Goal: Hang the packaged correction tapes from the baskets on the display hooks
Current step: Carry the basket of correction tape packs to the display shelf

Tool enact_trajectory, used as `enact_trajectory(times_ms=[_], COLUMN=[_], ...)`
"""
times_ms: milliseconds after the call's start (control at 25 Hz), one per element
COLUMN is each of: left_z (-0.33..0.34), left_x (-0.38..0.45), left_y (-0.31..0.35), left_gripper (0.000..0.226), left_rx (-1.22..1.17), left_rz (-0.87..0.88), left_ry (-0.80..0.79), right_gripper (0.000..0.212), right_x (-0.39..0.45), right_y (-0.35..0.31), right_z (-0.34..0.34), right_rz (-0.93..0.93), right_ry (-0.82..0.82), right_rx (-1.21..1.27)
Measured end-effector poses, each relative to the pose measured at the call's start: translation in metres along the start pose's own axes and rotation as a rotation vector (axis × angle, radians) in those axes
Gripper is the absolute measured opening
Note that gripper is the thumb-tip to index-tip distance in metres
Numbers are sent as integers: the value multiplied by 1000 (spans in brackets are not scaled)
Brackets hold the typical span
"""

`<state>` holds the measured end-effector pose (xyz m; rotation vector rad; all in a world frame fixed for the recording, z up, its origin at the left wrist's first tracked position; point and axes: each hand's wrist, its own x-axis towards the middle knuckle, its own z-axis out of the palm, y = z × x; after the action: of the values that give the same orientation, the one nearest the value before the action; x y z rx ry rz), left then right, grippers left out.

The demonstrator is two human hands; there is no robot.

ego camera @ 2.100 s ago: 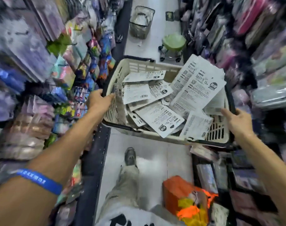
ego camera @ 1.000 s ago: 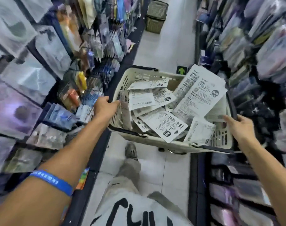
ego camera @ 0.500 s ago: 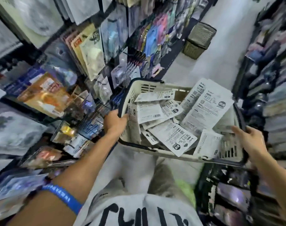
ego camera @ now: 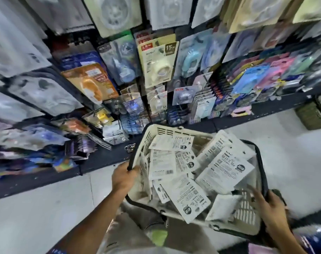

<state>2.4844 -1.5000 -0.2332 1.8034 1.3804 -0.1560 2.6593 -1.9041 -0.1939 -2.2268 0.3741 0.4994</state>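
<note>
Right now the person is holding a cream plastic basket point(ego camera: 176, 131) in front of the body, facing a wall of display hooks point(ego camera: 156, 74) crowded with hanging stationery packs. The left hand point(ego camera: 124, 177) is gripping the basket's near left rim, its fingers curled over the edge beside the dark handle point(ego camera: 264, 173). The right hand point(ego camera: 272, 208) is gripping the near right corner, its fingers wrapped over rim and handle alike. Neither hand is holding a package yet.

The packaged correction tapes point(ego camera: 189, 195) are lying loose in the basket, backs up, overlapping at all angles, between the two hands. The nearest pack is lying with its long axis slanting from upper left to lower right, about as near to one hand as the other; the big pack point(ego camera: 227, 171) beside it is lying closer to the right hand. The hooks are standing beyond the basket's far rim, up and to the left, so the left hand is probably the handier one for hanging.

The card backs are showing barcodes, fine print too small to read, a dark round logo, and "15" on several. A yellow hanging pack point(ego camera: 158, 65) is showing "15" as well, likely the matching product.
</note>
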Motion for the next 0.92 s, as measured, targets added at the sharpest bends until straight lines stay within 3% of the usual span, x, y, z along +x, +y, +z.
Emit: enact_trajectory(times_ms=[200,440,680,840,920], left_z=[-46,-15,123,192,212], left_x=[-15,56,212,263,275], left_y=[-138,-303,-471,-529,-540], left_gripper=[15,20,25,31,29], left_rx=[-125,-99,-70,-38,-80], left_rz=[-311,-482,-505,-615,-622], left_ry=[116,223,195,240,284], right_gripper=[13,13,26,33,37], right_x=[-6,26,123,162,173], right_y=[-11,76,243,302,310], right_z=[105,317,529,600,614], right_rz=[-161,-181,-80,-93,-181], right_ry=[-313,-465,-315,-114,-101], right_rx=[-194,-255,-226,-309,-330])
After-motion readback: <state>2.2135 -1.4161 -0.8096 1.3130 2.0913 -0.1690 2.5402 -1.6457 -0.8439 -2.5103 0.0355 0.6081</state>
